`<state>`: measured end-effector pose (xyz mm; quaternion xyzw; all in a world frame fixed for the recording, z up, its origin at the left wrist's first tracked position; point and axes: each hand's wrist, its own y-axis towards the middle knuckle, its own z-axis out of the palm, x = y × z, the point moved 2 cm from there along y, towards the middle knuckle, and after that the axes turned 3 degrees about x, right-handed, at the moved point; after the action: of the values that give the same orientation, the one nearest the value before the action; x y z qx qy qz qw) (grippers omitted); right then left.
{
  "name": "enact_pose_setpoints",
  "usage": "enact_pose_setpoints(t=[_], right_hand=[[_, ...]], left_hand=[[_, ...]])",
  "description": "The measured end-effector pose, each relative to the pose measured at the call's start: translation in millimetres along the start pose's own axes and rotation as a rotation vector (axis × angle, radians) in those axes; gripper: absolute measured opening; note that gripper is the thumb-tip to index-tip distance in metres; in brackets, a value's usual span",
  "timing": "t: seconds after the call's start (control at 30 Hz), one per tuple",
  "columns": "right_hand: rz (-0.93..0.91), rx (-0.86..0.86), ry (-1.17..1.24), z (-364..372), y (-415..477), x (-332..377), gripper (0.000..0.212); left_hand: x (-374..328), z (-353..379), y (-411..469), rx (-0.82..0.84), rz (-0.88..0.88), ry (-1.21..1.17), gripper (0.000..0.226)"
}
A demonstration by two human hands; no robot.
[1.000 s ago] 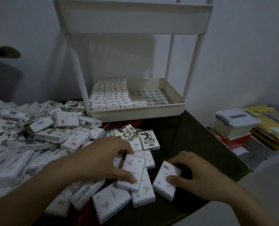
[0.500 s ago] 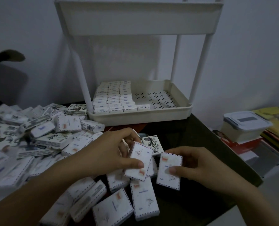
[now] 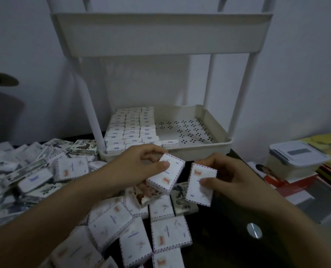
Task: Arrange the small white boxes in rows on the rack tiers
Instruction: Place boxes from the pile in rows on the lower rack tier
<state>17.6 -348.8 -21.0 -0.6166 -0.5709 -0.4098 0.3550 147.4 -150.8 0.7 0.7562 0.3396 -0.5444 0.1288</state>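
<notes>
Now two small white boxes are off the table, one per hand. Left box (image 3: pixel 166 176) is pinched by the left hand (image 3: pixel 139 167), thumb on the top face and fingers curled over the far edge. Right box (image 3: pixel 200 185) is pinched by the right hand (image 3: pixel 232 178), thumb on the face and fingers behind. The boxes sit just beside each other, tilted, just short of the lower tier's front rim (image 3: pixel 195 154).

Print is too blurred to read. I can only make out a dashed red/blue border, an orange patch and blue marks.

Versus 1.0 s ago, both boxes lay on the table. At 0.5 s they were lifted over the pile. They're higher now and closer to the rack.

The packed rows (image 3: pixel 131 128) fill the tier's left side in three columns, and a lone box (image 3: pixel 170 142) starts a fourth at the front. Perforated floor (image 3: pixel 185 130) shows across the right half. The upper tier (image 3: pixel 160 33) overhangs it.

The loose pile (image 3: pixel 35 171) covers the table's left and the dark tabletop (image 3: pixel 228 244) shows on the right. A lidded container (image 3: pixel 296 161) sits past the table edge.
</notes>
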Motion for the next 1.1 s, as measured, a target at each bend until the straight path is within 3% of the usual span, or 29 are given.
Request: enact_pose_setpoints(t=[0.23,0.4,0.5,0.57,0.63,0.7,0.8,0.93,1.07,1.1], right_hand=[[-0.017,-0.049,-0.054,-12.1,35.7,-3.1,0.016],[-0.032,-0.098,-0.04,-19.8,45.4,-10.9,0.017],[-0.028,-0.139,-0.027,-21.6,48.7,-14.4,0.023],[-0.023,-0.142,-0.031,-22.2,49.9,-15.9,0.026],[-0.015,-0.141,-0.039,-22.1,50.5,-17.0,0.028],[-0.003,-0.158,-0.067,-22.6,50.5,-17.2,0.033],[0.002,-0.185,-0.087,-26.3,50.5,-16.9,0.041],[-0.029,-0.179,0.015,-33.2,54.7,-12.9,0.033],[-0.102,-0.158,0.035,-38.0,69.8,-4.4,0.011],[-0.124,-0.189,0.009,-39.9,75.9,-1.5,0.017]], left_hand=[[-10.8,-30.8,44.2,0.008,-0.211,-0.179,0.038],[-34.1,-54.2,80.7,-0.005,-0.096,0.008,0.05],[-46.8,-64.2,106.1,-0.138,0.033,0.259,0.048],[-49.7,-62.3,118.5,-0.205,0.21,0.566,0.046],[-46.2,-52.3,127.4,-0.199,0.371,0.883,0.041],[-36.1,-41.4,134.1,-0.132,0.438,0.982,0.038],[-20.4,-32.1,139.3,-0.067,0.428,0.981,0.044],[-11.1,-31.9,139.8,-0.076,0.37,0.857,0.057],[-9.4,-34.9,140.5,-0.088,0.339,0.814,0.031],[-9.5,-35.2,140.7,-0.089,0.344,0.819,0.027]])
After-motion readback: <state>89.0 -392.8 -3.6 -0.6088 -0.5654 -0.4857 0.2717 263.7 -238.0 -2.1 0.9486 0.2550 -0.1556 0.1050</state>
